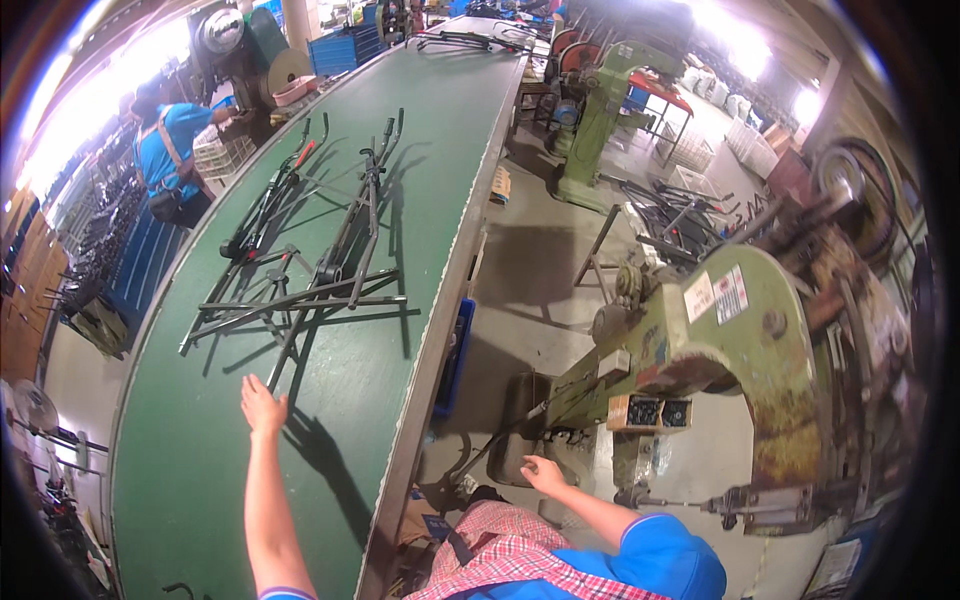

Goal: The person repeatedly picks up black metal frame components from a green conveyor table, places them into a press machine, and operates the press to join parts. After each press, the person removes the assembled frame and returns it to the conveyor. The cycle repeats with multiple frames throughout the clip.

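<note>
My left hand [264, 405] reaches out over the green conveyor belt [200, 480], its fingers stretched and holding nothing. Just beyond its fingertips ends a leg of a dark folding metal tube frame [366, 205] with curved handles. To the left of that frame lies another one [268, 205], with a red part near its top; their crossed tubes overlap at the near end. Beside my body, off the belt's right side, my right hand [542, 474] hangs in the air with loosely bent fingers apart and nothing visible in them. A green press machine [725, 325] stands to its right.
A metal rail [425, 400] edges the belt. More tube frames [470, 41] lie at its far end, and others [690, 215] are piled beyond the press. Across the belt a person in blue [175, 150] faces a machine. A carton of black parts [648, 413] sits at the press.
</note>
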`<control>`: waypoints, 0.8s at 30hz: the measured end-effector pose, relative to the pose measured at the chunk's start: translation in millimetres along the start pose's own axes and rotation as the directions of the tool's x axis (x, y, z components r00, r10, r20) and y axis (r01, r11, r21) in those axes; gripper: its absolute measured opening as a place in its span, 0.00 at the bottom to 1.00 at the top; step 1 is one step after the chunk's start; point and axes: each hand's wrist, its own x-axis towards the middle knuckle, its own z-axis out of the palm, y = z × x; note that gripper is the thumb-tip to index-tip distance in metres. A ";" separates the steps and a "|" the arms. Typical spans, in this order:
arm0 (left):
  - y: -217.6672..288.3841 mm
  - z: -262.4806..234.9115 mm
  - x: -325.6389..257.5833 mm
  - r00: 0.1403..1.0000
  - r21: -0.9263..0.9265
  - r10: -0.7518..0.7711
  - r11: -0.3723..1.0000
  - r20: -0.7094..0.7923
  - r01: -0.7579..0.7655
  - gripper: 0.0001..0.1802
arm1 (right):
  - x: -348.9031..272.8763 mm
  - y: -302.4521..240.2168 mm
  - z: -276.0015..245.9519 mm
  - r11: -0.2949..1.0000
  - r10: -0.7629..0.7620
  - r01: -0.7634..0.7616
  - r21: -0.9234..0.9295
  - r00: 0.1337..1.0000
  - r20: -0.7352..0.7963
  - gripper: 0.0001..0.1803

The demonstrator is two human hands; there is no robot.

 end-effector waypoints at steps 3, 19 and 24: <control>5.6 0.6 36.7 0.942 -0.022 -0.099 0.994 0.321 0.112 0.35 | 16.7 2.5 -16.5 0.999 0.026 -0.024 -0.048 0.999 0.041 0.23; -51.9 -160.5 -177.3 0.895 -0.166 0.085 0.986 0.437 -0.012 0.16 | 107.1 -219.7 -47.1 0.787 -0.584 0.616 -0.022 0.734 -0.345 0.16; -192.3 -180.6 -296.0 0.842 0.048 -0.201 0.978 0.500 0.205 0.13 | 69.0 -338.5 -3.3 0.269 -0.952 0.925 -0.269 0.298 0.073 0.41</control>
